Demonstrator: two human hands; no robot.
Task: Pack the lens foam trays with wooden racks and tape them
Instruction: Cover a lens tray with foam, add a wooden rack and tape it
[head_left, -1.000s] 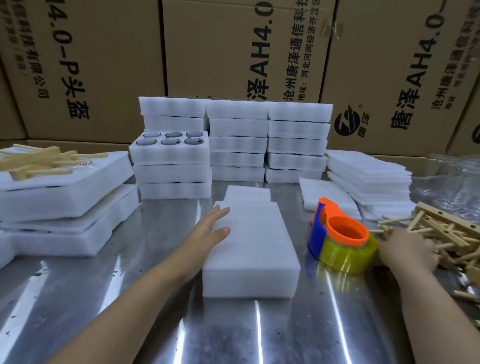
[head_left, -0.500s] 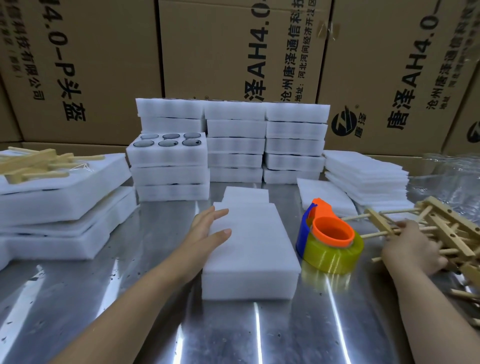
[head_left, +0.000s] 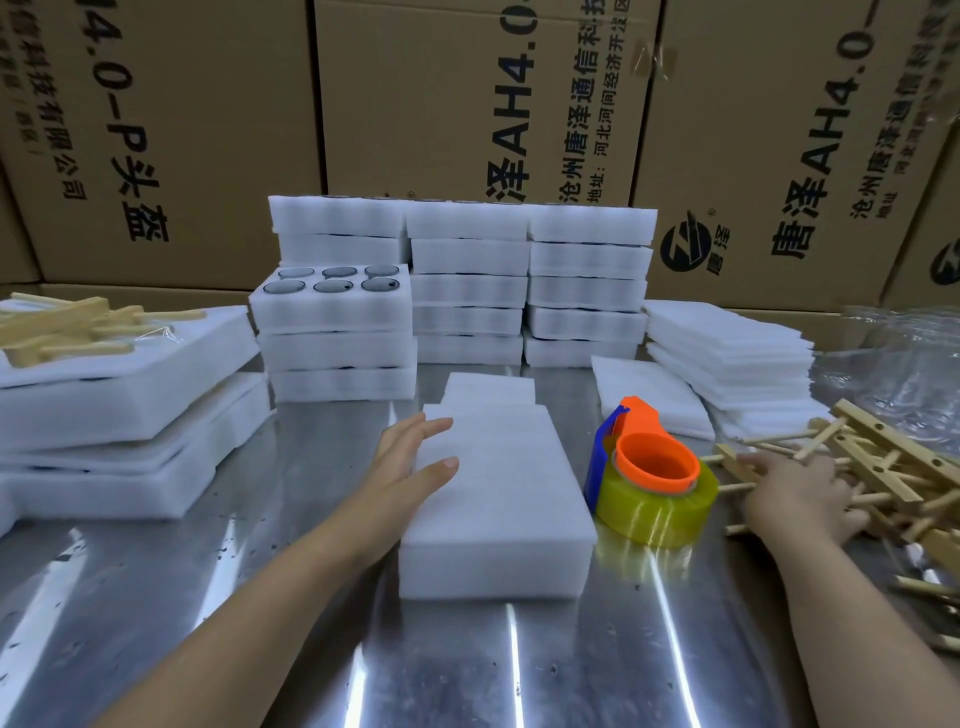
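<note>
1. A white foam tray (head_left: 498, 493) lies in the middle of the shiny worktop (head_left: 467, 665).
2. The left hand (head_left: 415, 462) rests on the tray's left edge. Its fingers are straight and a little apart, not wrapped round anything.
3. A yellow tape roll (head_left: 657, 501) on an orange and blue holder sits just beside the tray, on its right.
4. The right hand (head_left: 800, 493) lies on a pile of wooden racks (head_left: 893, 467) at the right side. Sticks hide its fingertips, so I cannot tell if it holds one.
5. At the back stand stacks of foam trays (head_left: 519, 291). One open tray (head_left: 332, 312) on the left stack shows six round dark lenses (head_left: 332, 286).
6. Thin foam sheets (head_left: 727, 343) are piled behind the tape roll.
7. More racks (head_left: 62, 327) lie on big foam pieces (head_left: 130, 384) at the far left.
8. Brown boxes (head_left: 467, 104) stand behind it all.
</note>
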